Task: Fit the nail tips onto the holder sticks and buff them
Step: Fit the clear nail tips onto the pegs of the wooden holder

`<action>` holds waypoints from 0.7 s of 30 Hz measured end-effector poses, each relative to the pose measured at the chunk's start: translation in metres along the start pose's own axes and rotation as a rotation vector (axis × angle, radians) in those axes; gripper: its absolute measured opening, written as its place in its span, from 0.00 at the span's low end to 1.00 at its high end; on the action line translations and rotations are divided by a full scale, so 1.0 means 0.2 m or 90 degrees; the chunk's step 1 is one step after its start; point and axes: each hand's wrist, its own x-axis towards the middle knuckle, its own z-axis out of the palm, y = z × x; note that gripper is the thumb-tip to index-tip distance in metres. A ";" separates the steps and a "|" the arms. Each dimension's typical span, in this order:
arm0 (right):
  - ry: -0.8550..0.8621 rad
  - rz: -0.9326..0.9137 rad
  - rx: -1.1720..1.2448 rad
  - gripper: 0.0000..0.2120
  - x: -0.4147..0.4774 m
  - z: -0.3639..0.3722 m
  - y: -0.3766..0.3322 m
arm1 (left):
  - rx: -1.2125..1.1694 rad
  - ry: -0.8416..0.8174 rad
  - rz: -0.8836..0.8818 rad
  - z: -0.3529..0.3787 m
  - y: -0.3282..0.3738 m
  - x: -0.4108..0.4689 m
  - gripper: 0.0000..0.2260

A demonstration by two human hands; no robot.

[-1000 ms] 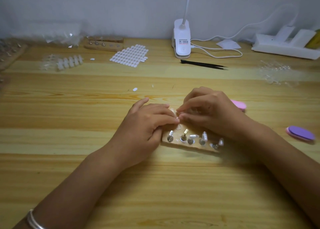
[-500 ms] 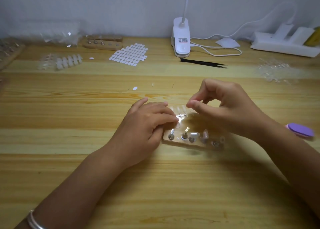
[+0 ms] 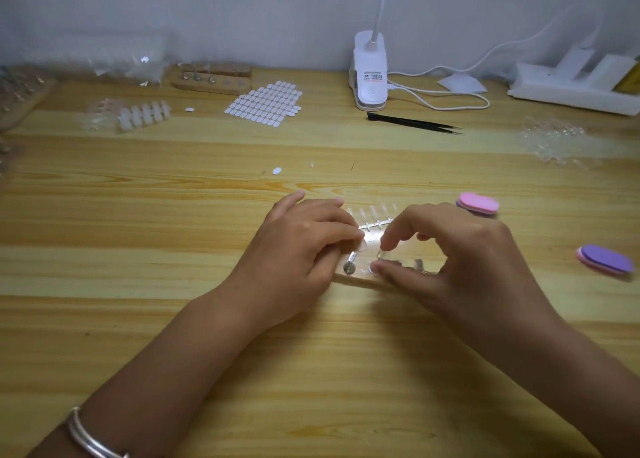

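At centre of surface [image 3: 207, 215], wooden block [image 3: 353, 279] carries holder sticks [image 3: 350, 261]. Right hand [image 3: 460, 249]: thumb and index pinch clear nail tip [image 3: 380, 255] just above a stick. Left hand [image 3: 304, 246]: fingers curled, gripping end of nail tip strip [image 3: 375, 216] and steadying block. Best: centre tip on stick head, press gently, keep block pinned. Pink buffer [image 3: 478, 204] lies near, for buffing afterwards.
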 end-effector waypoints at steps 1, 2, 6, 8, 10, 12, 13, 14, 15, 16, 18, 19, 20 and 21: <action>0.007 0.002 -0.002 0.12 0.00 0.00 0.00 | -0.001 0.002 0.000 0.00 0.00 0.00 0.14; 0.012 0.008 0.000 0.12 0.00 0.00 -0.01 | -0.002 0.004 0.000 0.00 0.00 0.00 0.14; 0.006 0.041 0.019 0.12 0.00 0.01 -0.02 | -0.001 0.007 0.002 0.00 0.00 0.00 0.14; 0.000 0.048 0.016 0.11 0.01 0.02 -0.02 | 0.000 0.009 0.003 0.01 0.00 0.00 0.14; -0.009 0.057 0.008 0.11 0.01 0.03 -0.02 | 0.001 0.011 0.004 0.01 0.00 0.00 0.14; -0.012 0.063 0.004 0.11 0.01 0.03 -0.02 | 0.002 0.009 0.004 0.01 0.00 0.00 0.14; -0.011 0.063 0.001 0.11 0.01 0.03 -0.02 | 0.002 0.007 0.003 0.00 0.00 0.00 0.15; -0.008 0.060 -0.002 0.11 0.01 0.03 -0.02 | 0.002 0.005 0.003 0.00 0.00 0.00 0.15; -0.006 0.057 -0.007 0.11 0.00 0.03 -0.02 | 0.003 0.003 0.003 0.00 0.00 0.00 0.15; -0.005 0.053 -0.011 0.11 0.00 0.03 -0.02 | 0.004 0.003 0.002 0.00 0.00 0.00 0.15; -0.005 0.049 -0.017 0.11 0.00 0.03 -0.02 | 0.005 0.004 0.002 0.00 0.00 0.00 0.15; -0.005 0.048 -0.019 0.11 0.01 0.03 -0.03 | 0.005 0.004 0.002 0.00 0.00 0.00 0.15; -0.005 0.049 -0.020 0.11 0.01 0.04 -0.03 | 0.006 0.005 0.003 0.00 0.00 0.00 0.15; -0.005 0.049 -0.021 0.11 0.01 0.04 -0.02 | 0.007 0.005 0.004 0.01 0.00 0.00 0.15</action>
